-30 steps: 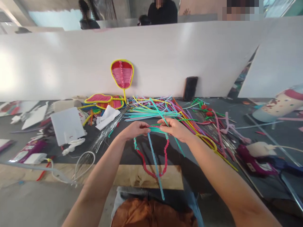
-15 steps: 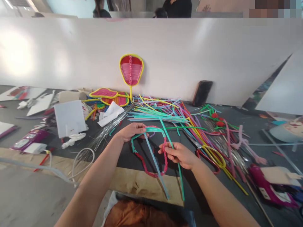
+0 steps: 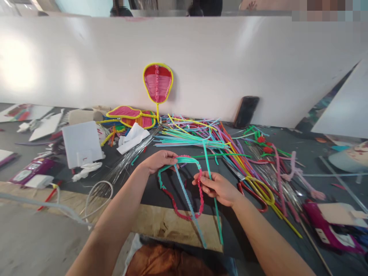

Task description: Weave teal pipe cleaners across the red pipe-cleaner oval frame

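Between my hands is a loop of twisted pipe cleaners (image 3: 175, 205), part pink and part teal, with teal strands laid side by side across its top. My left hand (image 3: 161, 161) pinches the loop at its upper left. My right hand (image 3: 220, 188) has thumb and fingers closed at the loop's pink right side, and a long teal pipe cleaner (image 3: 209, 165) runs upright through its fingers. A light blue pipe cleaner (image 3: 185, 197) slants from the top strands down past the loop's lower edge. Fingertips partly hide what each hand grips.
Behind the loop lies a pile of pipe cleaners (image 3: 184, 138). A pink fan shape with yellow edging (image 3: 158, 83) stands against the white board (image 3: 201, 57), near a phone (image 3: 246, 112). Red-handled scissors (image 3: 253, 197) lie right, glue guns (image 3: 327, 226) at both sides, and a white cable (image 3: 99, 184) left.
The upper end of the teal pipe cleaner has swung to the right and stands more upright. Both hands keep their hold on the loop, nearly in place. The view has shifted slightly.
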`<move>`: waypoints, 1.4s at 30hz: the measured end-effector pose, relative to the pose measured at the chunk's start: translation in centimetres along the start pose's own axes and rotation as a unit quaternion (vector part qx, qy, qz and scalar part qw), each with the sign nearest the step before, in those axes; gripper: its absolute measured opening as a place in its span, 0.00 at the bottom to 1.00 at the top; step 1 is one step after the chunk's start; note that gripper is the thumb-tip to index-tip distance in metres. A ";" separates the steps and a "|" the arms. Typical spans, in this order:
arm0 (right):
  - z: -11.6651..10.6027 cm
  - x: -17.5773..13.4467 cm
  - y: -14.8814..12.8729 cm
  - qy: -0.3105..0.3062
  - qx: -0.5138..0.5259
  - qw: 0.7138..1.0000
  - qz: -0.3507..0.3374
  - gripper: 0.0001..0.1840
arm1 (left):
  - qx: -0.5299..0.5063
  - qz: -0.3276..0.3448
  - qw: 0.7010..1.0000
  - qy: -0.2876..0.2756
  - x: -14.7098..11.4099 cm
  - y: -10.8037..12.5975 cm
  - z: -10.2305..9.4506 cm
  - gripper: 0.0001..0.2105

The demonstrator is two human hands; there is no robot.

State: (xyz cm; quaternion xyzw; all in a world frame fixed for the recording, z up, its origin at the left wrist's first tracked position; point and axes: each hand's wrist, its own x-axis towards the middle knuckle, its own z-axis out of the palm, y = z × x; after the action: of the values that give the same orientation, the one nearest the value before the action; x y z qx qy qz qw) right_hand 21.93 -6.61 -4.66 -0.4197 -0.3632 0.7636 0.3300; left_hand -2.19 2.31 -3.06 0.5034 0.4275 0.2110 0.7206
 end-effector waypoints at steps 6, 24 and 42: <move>0.1 0.4 0.2 0.052 0.003 0.998 -0.039 0.17 | 0.050 0.028 0.998 -0.011 -0.1 0.0 0.5 0.18; -0.2 0.3 0.3 0.077 0.000 0.995 -0.060 0.20 | 0.319 0.084 0.943 -0.039 -0.5 0.6 1.5 0.19; -1.0 -0.3 -0.6 0.107 -0.189 0.973 -0.079 0.22 | 0.235 0.071 0.968 -0.059 -0.5 0.1 3.8 0.16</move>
State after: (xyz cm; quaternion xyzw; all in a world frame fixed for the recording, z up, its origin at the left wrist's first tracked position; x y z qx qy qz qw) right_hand 22.99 -6.26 -4.46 -0.5238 -0.4958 0.6030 0.3409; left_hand 0.73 -0.07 -2.28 0.6991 0.3852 0.1250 0.5893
